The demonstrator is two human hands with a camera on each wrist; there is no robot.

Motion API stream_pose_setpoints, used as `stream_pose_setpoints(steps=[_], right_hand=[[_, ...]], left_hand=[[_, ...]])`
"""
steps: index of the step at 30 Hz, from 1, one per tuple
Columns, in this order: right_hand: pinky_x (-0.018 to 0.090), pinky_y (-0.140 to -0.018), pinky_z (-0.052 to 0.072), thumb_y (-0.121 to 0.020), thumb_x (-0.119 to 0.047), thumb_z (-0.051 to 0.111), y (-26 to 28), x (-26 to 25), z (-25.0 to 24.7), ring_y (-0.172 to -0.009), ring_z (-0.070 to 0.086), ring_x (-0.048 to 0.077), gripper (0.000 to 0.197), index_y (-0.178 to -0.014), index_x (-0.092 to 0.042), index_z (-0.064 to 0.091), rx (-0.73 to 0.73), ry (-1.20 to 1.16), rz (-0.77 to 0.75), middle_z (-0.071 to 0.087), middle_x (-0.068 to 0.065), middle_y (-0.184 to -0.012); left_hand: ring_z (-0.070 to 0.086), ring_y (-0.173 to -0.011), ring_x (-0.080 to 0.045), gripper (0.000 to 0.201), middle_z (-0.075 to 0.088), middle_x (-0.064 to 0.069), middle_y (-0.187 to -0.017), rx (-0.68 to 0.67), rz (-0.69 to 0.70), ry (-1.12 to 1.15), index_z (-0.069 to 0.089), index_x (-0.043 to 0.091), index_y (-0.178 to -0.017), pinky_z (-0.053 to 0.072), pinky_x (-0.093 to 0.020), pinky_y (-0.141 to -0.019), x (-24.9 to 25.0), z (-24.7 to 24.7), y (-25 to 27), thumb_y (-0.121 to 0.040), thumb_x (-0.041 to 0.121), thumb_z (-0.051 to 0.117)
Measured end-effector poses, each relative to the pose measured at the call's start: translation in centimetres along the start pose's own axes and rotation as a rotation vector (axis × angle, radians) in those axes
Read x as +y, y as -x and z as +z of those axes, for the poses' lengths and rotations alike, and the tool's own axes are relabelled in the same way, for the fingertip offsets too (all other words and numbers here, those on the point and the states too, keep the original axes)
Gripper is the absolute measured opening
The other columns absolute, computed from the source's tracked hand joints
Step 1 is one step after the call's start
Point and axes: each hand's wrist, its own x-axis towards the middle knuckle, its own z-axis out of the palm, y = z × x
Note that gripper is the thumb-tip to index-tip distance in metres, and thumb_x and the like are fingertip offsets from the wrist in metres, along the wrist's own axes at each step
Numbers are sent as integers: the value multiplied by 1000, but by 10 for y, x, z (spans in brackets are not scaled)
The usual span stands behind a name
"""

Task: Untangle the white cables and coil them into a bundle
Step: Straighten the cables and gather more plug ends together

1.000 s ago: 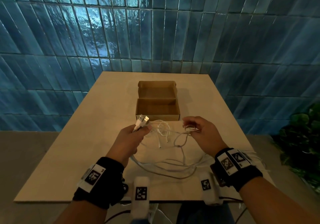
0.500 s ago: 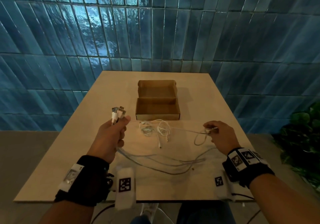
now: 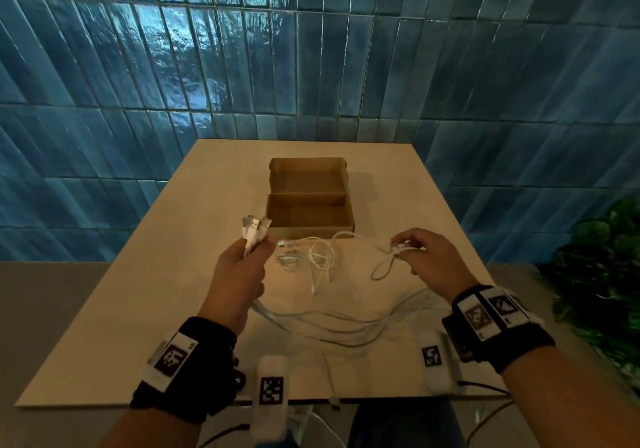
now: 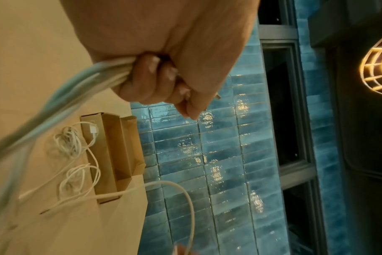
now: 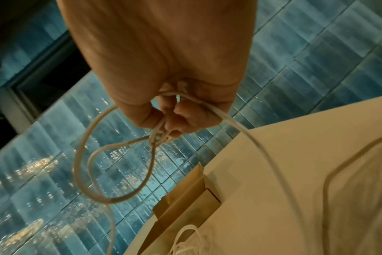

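Note:
Several white cables (image 3: 320, 257) lie tangled on the table (image 3: 145, 326) in front of the box. My left hand (image 3: 258, 245) grips a bunch of cable ends, and their USB plugs (image 3: 255, 225) stick up above the fist. The left wrist view shows the left hand (image 4: 155, 77) closed round the thick strands (image 4: 111, 69). Long slack strands (image 3: 346, 323) sag across the table towards my right side. My right hand (image 3: 407, 248) pinches a cable above the table, a small loop (image 3: 382, 267) dangling below it. The right wrist view shows the right hand (image 5: 164, 127) pinching that loop (image 5: 87, 163).
An open brown cardboard box (image 3: 310, 212) stands just behind the tangle, mid-table, also seen as the box (image 4: 116, 155) and the box (image 5: 185, 198). A blue tiled wall (image 3: 311, 67) rises behind the table. A green plant (image 3: 602, 274) stands off the right edge.
From close together, my hands pulled apart and drew the cables out. Since then both have drifted slightly back inward, and the strand running to my right hand has gone slack.

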Motion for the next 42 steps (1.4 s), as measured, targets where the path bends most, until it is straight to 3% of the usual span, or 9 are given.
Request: stream_pose_setpoints(steps=[3,12,18,21,24,28,34,37,42], right_hand=[[22,-72,49,-81,-9,69,7,-19,5,-77,58,5,18,-94,-22,66,-31,48,-177,62,-12,-84],[11,-62,41,-75,-1,71,22,-61,36,-69,52,4,20,-79,-16,58,-63,72,-669,52,-13,-79],[24,-66,45,-81,-16,72,12,-40,18,-68,53,5,9,-78,-16,63,-119,94,-499,59,-11,-72],[33,-79,45,-85,-26,66,5,-15,2,-84,51,13,6,-89,-23,63,-145,558,-417,58,-9,-83],[33,-94,37,-81,-47,66,8,-5,-5,-106,40,14,39,-117,-36,56,-444,834,-237,50,-10,-105],[29,-104,35,-72,-63,64,19,-31,-1,-118,42,8,71,-134,-35,45,-612,519,-210,49,-11,-124],[20,-82,47,-88,-30,63,22,-72,35,-97,56,7,41,-128,-22,55,-274,176,-475,54,-7,-113],[26,-75,49,-86,-17,67,20,-80,47,-85,60,14,16,-100,-10,66,-197,156,-548,63,2,-95],[13,-72,41,-90,-14,62,28,-82,50,-82,55,7,4,-86,-12,60,-412,-13,-478,55,-4,-90]], left_hand=[[24,-47,-7,23,29,11,-53,-44,85,-92,52,19,-72,22,-23,-44,3,15,8,-91,22,65],[36,-36,0,19,42,15,-38,-240,138,-359,68,15,-71,26,-20,-47,8,42,16,-86,25,71],[26,-46,-9,17,33,9,-50,-39,4,-135,69,11,-78,22,-24,-44,3,14,2,-83,27,75],[22,-47,-11,20,30,2,-58,-11,-12,-78,65,10,-84,21,-23,-40,4,3,-5,-83,27,75],[20,-46,-11,22,25,6,-55,4,-3,-61,59,11,-87,20,-25,-41,3,2,-6,-84,27,74],[21,-44,-10,24,26,8,-52,16,9,-68,57,11,-85,21,-26,-43,-1,11,-5,-84,28,74],[21,-45,-9,31,25,13,-47,-32,59,-153,50,13,-69,19,-30,-51,0,24,5,-81,26,76],[22,-44,-9,33,27,13,-44,-36,76,-193,50,13,-67,19,-31,-52,5,25,6,-80,26,77],[30,-36,-5,29,35,15,-38,-25,128,-217,53,14,-65,24,-27,-49,11,18,4,-84,23,73]])
